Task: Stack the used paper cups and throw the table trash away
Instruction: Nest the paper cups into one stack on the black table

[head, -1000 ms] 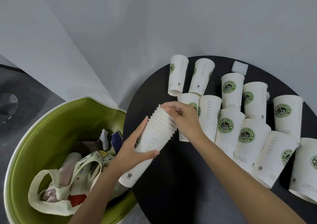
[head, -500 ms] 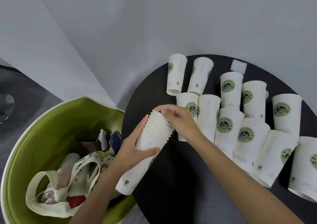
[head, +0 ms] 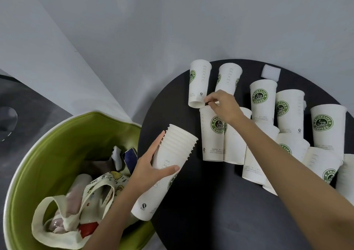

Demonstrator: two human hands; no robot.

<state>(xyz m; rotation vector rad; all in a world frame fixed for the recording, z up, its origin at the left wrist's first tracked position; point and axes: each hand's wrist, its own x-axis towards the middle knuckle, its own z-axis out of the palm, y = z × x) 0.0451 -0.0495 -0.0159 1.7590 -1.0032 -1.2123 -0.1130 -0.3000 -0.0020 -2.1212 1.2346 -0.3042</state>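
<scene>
My left hand [head: 153, 168] grips a tilted stack of nested white paper cups [head: 168, 165] at the left edge of the round black table [head: 210, 211], half over the bin. My right hand [head: 223, 106] reaches further back and pinches the rim of a single upright cup with a green coffee logo [head: 211, 134]. Several more loose white cups [head: 263, 100] stand to the right and behind, among them one at the back left [head: 199, 83].
A green bin [head: 47, 154] stands left of the table and holds a cloth tote bag [head: 80, 207] and other rubbish. A small white foam square [head: 271, 72] lies at the table's far edge. Grey walls rise behind.
My right hand has let go of the top of the stack and moved back-right to the rim of a single cup. The left hand still holds the stack, now slightly lower.
</scene>
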